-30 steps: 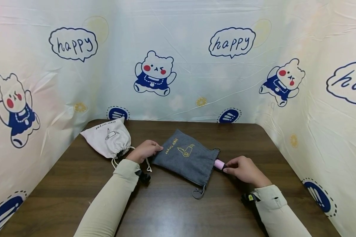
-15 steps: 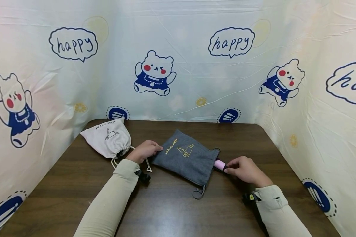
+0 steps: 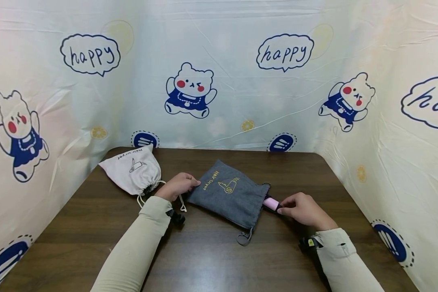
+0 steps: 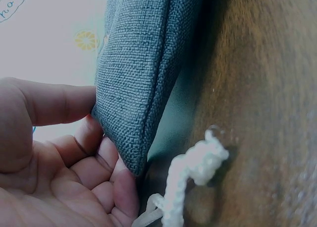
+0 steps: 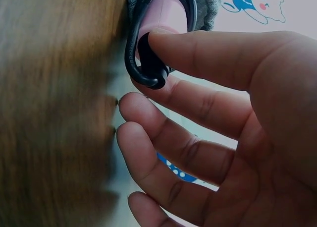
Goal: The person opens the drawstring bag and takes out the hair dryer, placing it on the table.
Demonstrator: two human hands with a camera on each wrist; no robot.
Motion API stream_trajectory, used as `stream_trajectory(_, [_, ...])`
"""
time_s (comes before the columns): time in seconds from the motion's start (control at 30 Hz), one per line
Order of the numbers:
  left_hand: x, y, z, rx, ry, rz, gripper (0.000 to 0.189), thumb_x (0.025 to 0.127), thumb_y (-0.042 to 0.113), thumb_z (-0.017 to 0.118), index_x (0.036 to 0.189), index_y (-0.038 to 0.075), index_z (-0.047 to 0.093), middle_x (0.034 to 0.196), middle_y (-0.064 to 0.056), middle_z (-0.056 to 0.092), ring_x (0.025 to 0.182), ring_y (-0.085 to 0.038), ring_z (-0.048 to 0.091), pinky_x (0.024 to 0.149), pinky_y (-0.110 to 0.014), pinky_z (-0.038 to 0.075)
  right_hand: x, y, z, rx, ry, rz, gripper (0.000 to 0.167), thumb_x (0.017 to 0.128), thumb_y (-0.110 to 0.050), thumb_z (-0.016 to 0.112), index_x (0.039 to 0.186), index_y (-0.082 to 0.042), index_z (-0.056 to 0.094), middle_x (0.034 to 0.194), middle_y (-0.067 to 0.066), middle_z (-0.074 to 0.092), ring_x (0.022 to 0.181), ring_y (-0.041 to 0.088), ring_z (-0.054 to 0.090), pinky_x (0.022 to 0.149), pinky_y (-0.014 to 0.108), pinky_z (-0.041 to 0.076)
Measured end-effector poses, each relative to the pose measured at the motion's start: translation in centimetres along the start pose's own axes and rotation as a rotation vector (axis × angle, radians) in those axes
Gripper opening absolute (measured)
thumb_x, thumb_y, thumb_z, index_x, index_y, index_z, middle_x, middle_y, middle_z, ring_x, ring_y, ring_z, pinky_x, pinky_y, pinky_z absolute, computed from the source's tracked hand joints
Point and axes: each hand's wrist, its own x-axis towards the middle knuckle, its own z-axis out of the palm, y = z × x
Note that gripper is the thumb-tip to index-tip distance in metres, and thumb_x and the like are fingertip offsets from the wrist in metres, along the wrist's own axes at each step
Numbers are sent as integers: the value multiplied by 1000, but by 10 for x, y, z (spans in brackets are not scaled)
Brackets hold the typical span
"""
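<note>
A grey drawstring bag (image 3: pixel 228 194) printed "Hair Dryer" in yellow lies mid-table. At its far-left corner my left hand (image 3: pixel 180 185) pinches the cloth, the thumb (image 4: pixel 67 103) on one face and fingers behind. From the mouth at the right pokes the pink handle of a hair dryer (image 3: pixel 271 203); the rest is hidden inside the bag. My right hand (image 3: pixel 302 209) pinches the handle's black end between thumb and index finger, the other fingers loosely bent. A black cord (image 5: pixel 131 53) loops around the handle in the right wrist view.
A white drawstring bag (image 3: pixel 136 170), also printed "Hair Dryer", lies at the back left, its white cord (image 4: pixel 176 187) trailing close to my left hand. The wooden table (image 3: pixel 204 259) is bounded by a printed curtain (image 3: pixel 237 101) at the back and sides.
My right hand has shifted slightly to the right, and a little more of the pink handle shows outside the grey bag. The left hand and both bags stay in place.
</note>
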Motion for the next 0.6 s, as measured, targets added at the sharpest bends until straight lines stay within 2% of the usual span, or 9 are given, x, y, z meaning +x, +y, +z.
stream_trajectory(0.6, [2,-2,0,8,-4,4,25,103,23,62,87,6,69,94,-5,62,85,-23,55,75,-38,44,-2,1,-4,7,-16,-22,21,90,-32,80,103,-15,81,99,-2,77,84,15,62,77,36,53])
